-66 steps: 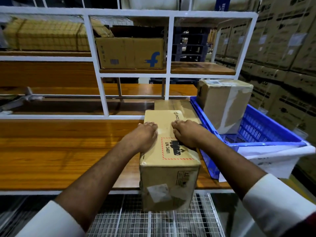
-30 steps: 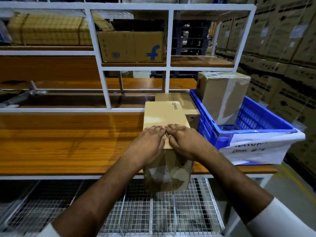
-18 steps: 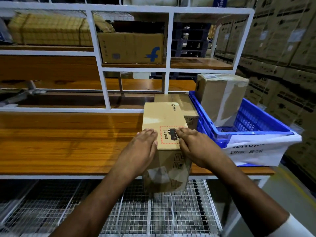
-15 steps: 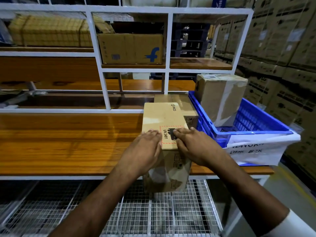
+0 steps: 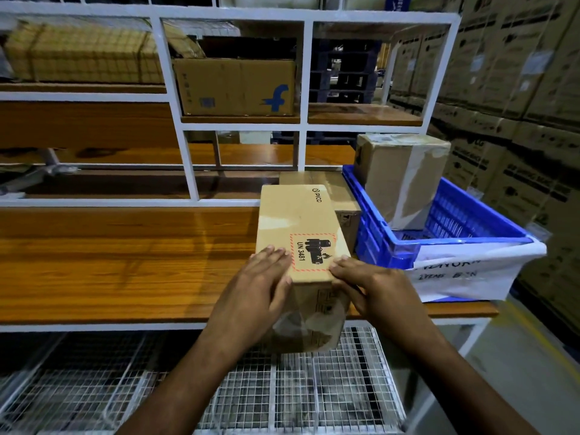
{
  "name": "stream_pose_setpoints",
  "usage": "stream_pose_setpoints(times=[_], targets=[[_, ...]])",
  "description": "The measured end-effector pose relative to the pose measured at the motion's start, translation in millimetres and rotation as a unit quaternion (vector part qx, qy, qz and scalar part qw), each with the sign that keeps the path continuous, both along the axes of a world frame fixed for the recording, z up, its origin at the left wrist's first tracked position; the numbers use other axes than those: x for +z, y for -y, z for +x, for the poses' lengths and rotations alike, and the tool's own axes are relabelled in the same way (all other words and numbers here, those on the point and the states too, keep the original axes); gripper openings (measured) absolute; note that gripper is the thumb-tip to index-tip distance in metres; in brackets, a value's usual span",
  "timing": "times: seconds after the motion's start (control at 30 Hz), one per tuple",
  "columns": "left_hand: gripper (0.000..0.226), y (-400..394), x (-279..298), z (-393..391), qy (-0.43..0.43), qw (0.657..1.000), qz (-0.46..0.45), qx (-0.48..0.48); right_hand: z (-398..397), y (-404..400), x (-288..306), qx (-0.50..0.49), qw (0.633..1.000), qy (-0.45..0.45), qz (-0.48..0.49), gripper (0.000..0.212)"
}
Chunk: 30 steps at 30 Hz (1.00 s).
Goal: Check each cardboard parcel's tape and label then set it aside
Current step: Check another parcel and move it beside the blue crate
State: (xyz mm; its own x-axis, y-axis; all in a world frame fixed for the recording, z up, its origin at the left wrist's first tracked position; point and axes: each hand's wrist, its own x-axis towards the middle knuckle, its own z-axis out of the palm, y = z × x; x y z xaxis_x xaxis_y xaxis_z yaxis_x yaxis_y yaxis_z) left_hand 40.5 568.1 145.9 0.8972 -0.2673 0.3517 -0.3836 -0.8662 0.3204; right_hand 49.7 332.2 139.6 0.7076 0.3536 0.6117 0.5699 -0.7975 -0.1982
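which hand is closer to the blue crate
Right. The right hand holds the parcel on the side facing the blue crate; the left hand is on the parcel's far side.

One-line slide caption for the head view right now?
Both hands, left hand and right hand, hold the PICO parcel at the bench edge beside a blue crate.
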Motion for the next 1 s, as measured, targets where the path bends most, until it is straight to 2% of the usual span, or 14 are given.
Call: stream_pose_setpoints(times=[0.1, 0.23, 0.3, 0.47, 0.53, 0.63, 0.7, 0.83, 0.93, 1.0], targets=[[0.057, 0, -2, 3, -0.016, 0.999, -0.030, -0.002, 2, 1, -17, 0.026, 0.991, -0.008, 0.128, 0.034], [0.066, -2, -1, 15, -0.017, 0.999, -0.033, -0.012, 7, -4, -37, -0.029, 0.965, -0.108, 0.238, 0.076], [0.064, -1, -3, 18, -0.002, 1.000, -0.026, -0.017, 9, -7, -43, -0.044, 0.955, -0.142, 0.255, 0.076], [0.063, -2, -9, 16, 0.053, 0.997, -0.053, -0.004, 14, -9, -40, -0.020, 0.951, -0.111, 0.289, 0.066], [0.071, -1, -11, 11, 0.059, 0.998, -0.026, 0.013, 14, -12, -33, -0.029, 0.959, -0.067, 0.275, 0.065], [0.094, 3, -16, 7, 0.059, 0.997, 0.054, 0.021, 15, -24, -20, -0.009, 0.974, 0.011, 0.226, 0.051], [0.108, 3, -19, 6, 0.018, 0.997, 0.075, -0.001, 17, -35, -15, 0.026, 0.984, 0.034, 0.173, 0.046], [0.120, -5, -39, 7, -0.055, 0.997, -0.046, -0.005, 22, -54, -18, 0.046, 0.996, 0.013, 0.074, 0.036], [0.112, -12, -53, 14, -0.084, 0.990, -0.115, 0.015, 24, -68, -27, 0.059, 0.998, 0.008, 0.029, 0.034], [0.097, -18, -59, 21, -0.098, 0.986, -0.131, 0.019, 26, -78, -35, 0.057, 0.998, -0.001, -0.023, 0.031]])
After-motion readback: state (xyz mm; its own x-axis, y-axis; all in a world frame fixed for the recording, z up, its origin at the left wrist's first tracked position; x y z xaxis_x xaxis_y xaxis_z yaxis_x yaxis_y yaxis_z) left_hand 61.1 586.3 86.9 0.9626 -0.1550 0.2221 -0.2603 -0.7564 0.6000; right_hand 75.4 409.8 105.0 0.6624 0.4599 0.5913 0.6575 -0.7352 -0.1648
